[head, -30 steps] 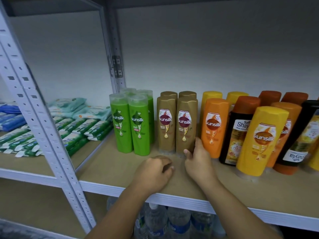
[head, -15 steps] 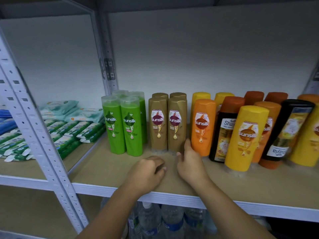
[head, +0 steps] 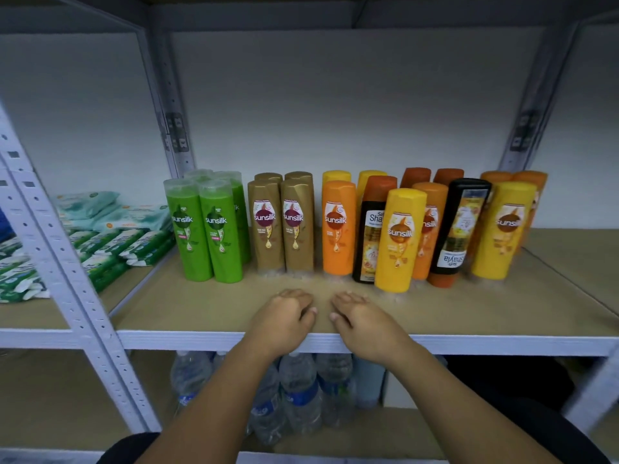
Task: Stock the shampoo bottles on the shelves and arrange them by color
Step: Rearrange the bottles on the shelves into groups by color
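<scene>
Both hands lie palm down on the front edge of the shelf (head: 502, 313), side by side and just apart: the left hand (head: 284, 321) and the right hand (head: 363, 324) each have their fingers loosely bent and hold nothing. Behind them the shampoo bottles stand upright in colour groups along the shelf. The green bottles (head: 204, 229) cluster at the left, with the gold bottles (head: 281, 229) beside them. Next stands an orange bottle (head: 338, 229), then a dark bottle with an orange cap (head: 371, 236) and a yellow bottle (head: 400, 241) set forward of the row. Farther right are a black bottle (head: 460, 226) and a second yellow bottle (head: 504, 229), with more orange ones behind. Past the grey upright post (head: 63, 286), packs of wipes (head: 110, 242) lie on the neighbouring shelf. Water bottles (head: 301, 393) stand on the level below.
</scene>
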### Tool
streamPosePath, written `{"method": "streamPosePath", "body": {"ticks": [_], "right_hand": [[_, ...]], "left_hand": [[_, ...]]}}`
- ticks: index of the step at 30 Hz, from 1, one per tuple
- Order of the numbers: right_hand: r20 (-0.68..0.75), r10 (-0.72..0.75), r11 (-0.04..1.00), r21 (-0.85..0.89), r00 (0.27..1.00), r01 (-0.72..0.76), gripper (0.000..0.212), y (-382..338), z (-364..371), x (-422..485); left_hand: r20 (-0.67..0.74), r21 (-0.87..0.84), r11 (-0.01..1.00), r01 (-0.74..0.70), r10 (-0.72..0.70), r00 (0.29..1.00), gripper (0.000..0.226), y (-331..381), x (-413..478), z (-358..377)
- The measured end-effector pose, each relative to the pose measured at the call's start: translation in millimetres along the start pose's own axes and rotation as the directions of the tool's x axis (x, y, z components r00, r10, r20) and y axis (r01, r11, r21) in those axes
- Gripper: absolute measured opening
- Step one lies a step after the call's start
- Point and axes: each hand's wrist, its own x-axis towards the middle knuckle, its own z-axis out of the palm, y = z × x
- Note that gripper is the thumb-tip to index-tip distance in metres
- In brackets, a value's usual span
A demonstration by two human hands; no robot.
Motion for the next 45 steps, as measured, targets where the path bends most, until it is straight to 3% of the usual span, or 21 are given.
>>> {"method": "streamPosePath", "body": {"ticks": [5,13,24,30,34,39,45], "right_hand": [[-0.008,0.005,1.0,-0.004,1.0,-0.005,0.046,16,-10,-22],[-0.119,0.04,0.998,0.051,0.992,-0.034,0.03,34,-24,-41],[-0.141,0.028,0.999,-0.019,0.99,-0.031,0.033,43,-32,-42],[-0.404,-0.005,0.989,0.134,0.915,0.064,0.039,35,-97,-29],[-0.539,-0.041,0.996,0.04,0.841,0.074,0.038,21,-161,-8],[-0.397,0.092,0.974,-0.156,0.913,-0.166,0.048,5,-217,32],[-0.133,0.265,0.935,-0.206,0.955,-0.288,0.058,0,-226,76]], "left_hand": [[-0.005,0.019,1.0,-0.005,0.005,1.0,0.037,22,-6,5],[-0.104,0.037,0.999,-0.038,0.042,0.994,0.035,61,-11,26],[-0.147,-0.096,0.995,0.026,-0.04,0.988,0.03,67,-2,20],[-0.265,-0.117,0.993,-0.031,-0.001,0.964,0.041,68,27,-34],[-0.359,-0.027,0.995,-0.091,0.075,0.93,0.046,77,62,-90],[-0.326,0.09,0.995,-0.05,0.077,0.942,0.059,86,107,-136],[-0.121,0.295,0.955,-0.019,0.057,0.991,0.072,89,144,-146]]}}
